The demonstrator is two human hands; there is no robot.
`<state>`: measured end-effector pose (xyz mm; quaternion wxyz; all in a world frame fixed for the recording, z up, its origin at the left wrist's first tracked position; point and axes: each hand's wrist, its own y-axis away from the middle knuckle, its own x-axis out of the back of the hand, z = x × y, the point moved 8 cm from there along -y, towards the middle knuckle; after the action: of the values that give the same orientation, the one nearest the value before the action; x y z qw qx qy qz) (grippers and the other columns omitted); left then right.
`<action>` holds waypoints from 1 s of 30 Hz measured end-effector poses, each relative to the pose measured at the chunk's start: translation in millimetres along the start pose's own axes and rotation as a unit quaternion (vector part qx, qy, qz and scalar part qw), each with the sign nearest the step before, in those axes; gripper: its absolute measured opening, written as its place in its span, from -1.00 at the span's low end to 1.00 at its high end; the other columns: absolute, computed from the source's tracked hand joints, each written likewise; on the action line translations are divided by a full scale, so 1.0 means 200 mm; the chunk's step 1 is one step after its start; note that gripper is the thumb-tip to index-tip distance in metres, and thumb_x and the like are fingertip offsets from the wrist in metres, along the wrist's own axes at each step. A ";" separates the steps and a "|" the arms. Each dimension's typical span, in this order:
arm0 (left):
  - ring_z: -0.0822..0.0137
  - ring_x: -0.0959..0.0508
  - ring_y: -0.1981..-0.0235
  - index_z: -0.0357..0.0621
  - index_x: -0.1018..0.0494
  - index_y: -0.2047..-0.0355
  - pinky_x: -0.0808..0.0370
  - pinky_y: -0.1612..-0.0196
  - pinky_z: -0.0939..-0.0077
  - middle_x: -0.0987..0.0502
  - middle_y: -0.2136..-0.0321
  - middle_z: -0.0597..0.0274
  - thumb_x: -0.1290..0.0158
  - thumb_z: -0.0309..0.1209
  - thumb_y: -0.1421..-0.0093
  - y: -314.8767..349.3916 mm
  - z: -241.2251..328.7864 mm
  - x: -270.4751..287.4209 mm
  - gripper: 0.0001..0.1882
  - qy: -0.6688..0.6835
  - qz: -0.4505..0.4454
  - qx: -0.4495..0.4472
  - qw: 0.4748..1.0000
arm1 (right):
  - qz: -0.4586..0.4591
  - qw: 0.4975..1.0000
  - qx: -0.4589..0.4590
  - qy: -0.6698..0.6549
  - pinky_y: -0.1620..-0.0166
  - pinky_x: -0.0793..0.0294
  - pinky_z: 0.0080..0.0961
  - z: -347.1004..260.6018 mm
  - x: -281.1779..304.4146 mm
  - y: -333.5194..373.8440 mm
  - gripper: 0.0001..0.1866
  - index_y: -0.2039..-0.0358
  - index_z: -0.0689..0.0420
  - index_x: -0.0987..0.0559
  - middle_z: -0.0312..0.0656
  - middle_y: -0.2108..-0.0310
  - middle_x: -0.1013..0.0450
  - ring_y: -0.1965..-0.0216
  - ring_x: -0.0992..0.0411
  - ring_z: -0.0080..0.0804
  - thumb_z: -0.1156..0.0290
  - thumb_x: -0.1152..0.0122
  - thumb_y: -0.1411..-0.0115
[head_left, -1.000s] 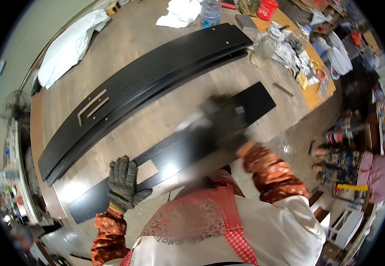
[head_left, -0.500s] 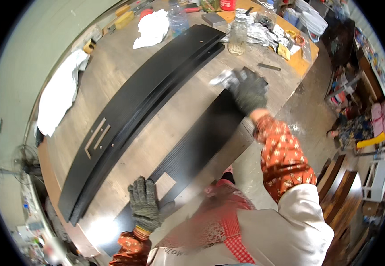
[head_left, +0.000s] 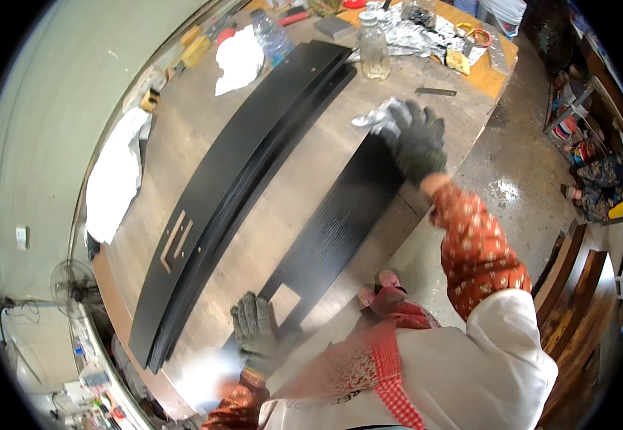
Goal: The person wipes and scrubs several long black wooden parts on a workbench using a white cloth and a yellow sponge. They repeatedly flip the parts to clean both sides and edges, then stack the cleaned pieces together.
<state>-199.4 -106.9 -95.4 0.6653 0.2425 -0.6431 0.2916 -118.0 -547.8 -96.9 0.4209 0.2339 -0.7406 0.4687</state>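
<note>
A long black board (head_left: 336,204) with visible grain and a rectangular cutout lies along the near side of the work table. My left hand (head_left: 255,328), in a grey-green knit glove, rests on the board's near end beside the cutout, fingers stretched out and holding nothing. At the far end, my right hand (head_left: 420,143), gloved alike, presses a crumpled white rag (head_left: 377,118) to the board. Part of the rag is hidden beneath its fingers. Beyond this board lie stacked, curved black boards (head_left: 247,154); the top one has a bracket-shaped slot and small holes.
A glass jar (head_left: 374,54) and a thin metal strip (head_left: 437,92) are near my right hand. White cloths (head_left: 118,172) lie along the wall side, with a plastic bottle (head_left: 272,39) farther back. Brown planks (head_left: 573,287) stand right of the table (head_left: 297,165).
The whole view has shifted, so the table and boards sit slightly farther right. My right hand remains at the board's far end with the rag, its fingers now straighter. My left hand stays by the cutout.
</note>
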 end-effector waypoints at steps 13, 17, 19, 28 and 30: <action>-0.25 -0.16 -0.31 -0.28 -0.05 -0.35 -0.02 -0.32 -0.23 -0.13 -0.28 -0.33 -0.06 0.18 -0.13 0.00 -0.04 -0.03 -0.01 0.029 0.018 0.011 0.999 | -0.123 0.987 0.082 0.059 -0.19 -0.21 -0.09 -0.12 -0.06 -0.15 -0.53 -0.14 -0.08 -0.41 -0.18 -0.18 -0.32 -0.15 -0.29 -0.09 0.05 -0.04 -0.28; -0.22 -0.17 -0.31 -0.28 -0.09 -0.33 -0.02 -0.33 -0.20 -0.17 -0.27 -0.31 -0.09 0.21 -0.09 0.00 -0.05 -0.02 0.01 0.019 0.037 0.021 0.999 | -0.067 0.932 0.317 -0.162 -0.12 -0.26 -0.04 -0.82 0.06 0.51 -0.53 -0.04 0.01 -0.48 -0.14 -0.05 -0.37 -0.13 -0.27 -0.14 0.05 -0.16 -0.18; -0.20 -0.23 -0.28 -0.33 -0.12 -0.30 -0.06 -0.33 -0.14 -0.22 -0.24 -0.28 -0.13 0.26 -0.03 -0.01 -0.05 0.00 0.07 0.030 0.057 0.027 0.998 | -0.154 0.846 0.439 -0.261 -0.15 -0.23 0.03 -1.19 0.30 0.75 -0.55 -0.01 0.03 -0.53 -0.08 0.01 -0.39 -0.09 -0.28 -0.09 0.05 -0.10 -0.20; -0.13 -0.22 -0.31 -0.32 -0.02 -0.34 -0.07 -0.34 -0.11 -0.22 -0.28 -0.16 -0.24 0.21 0.04 0.01 -0.09 0.07 0.15 0.075 0.057 0.095 0.991 | -0.089 0.970 0.223 -0.020 -0.19 -0.25 -0.08 -0.34 -0.09 0.09 -0.60 -0.06 0.06 -0.50 0.03 -0.10 -0.38 -0.13 -0.30 0.13 0.14 -0.01 -0.31; -0.13 -0.19 -0.33 -0.31 -0.03 -0.33 -0.10 -0.33 -0.10 -0.20 -0.29 -0.15 -0.24 0.21 0.04 0.02 -0.10 0.07 0.15 0.081 0.081 0.093 0.989 | -0.038 0.981 0.186 0.028 -0.23 -0.19 -0.04 -0.38 -0.01 0.25 -0.56 -0.09 0.10 -0.48 0.07 -0.16 -0.33 -0.19 -0.24 0.14 0.11 0.01 -0.32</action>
<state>-188.2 -88.1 -83.4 0.6641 0.2256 -0.5747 0.4215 -122.3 -456.8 -108.3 0.4081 0.3230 -0.6189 0.5883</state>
